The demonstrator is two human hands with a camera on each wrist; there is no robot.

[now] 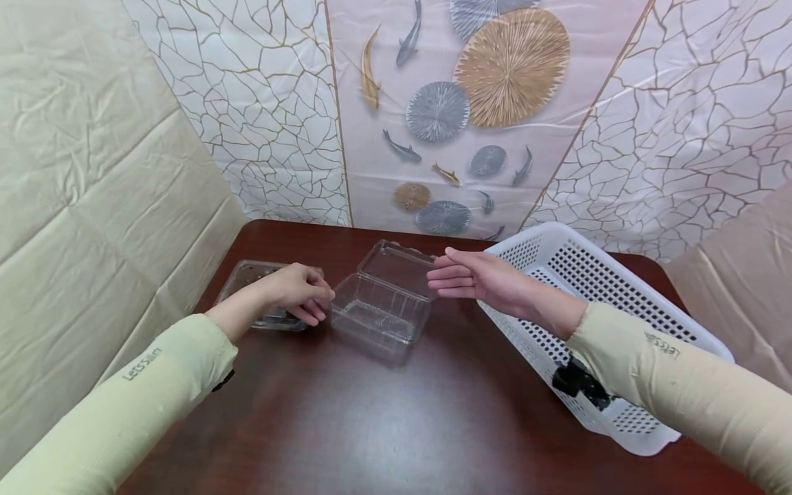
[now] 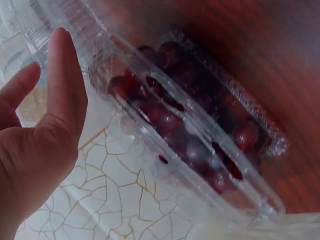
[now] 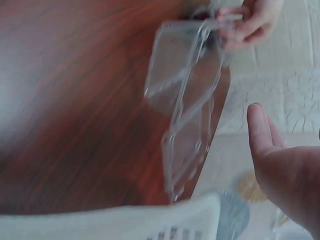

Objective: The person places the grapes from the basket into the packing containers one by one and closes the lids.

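WORKTOP [image 1: 433,419]: dark red-brown wood | white perforated plastic basket [image 1: 609,278]: right side | open clear plastic clamshell box [image 1: 383,330]: between hands, long axis left-right, right end nearer person; left grip nearer | closed clear plastic box [image 1: 252,272], dark red round fruit [image 2: 246,135] inside: partly behind left grip | left grip [image 1: 303,295]: fingers loosely bent, no hold visible, beside open box's left end; contact indeterminate | right grip [image 1: 489,278]: fingers straight, empty, by lid's right edge

Middle box [image 1: 379,317]: was clear thin plastic, glossy, ribbed
Fruit box [image 2: 167,112]: was clear plastic too, shiny, with bright glints along its rim
Fruit [image 2: 246,135]: skins looked smooth and glossy
Basket [image 1: 619,295]: was white plastic, smooth, perforated, low sheen
Table [image 1: 396,412]: looked like polished wood, grain showing, glare on top
Sleeves [image 1: 671,371]: were matt cloth, wrinkled
Backdrop [image 1: 272,103]: was smooth sheeting, satiny
Side cover [image 1: 93,185]: looked like creased cloth, soft sheen
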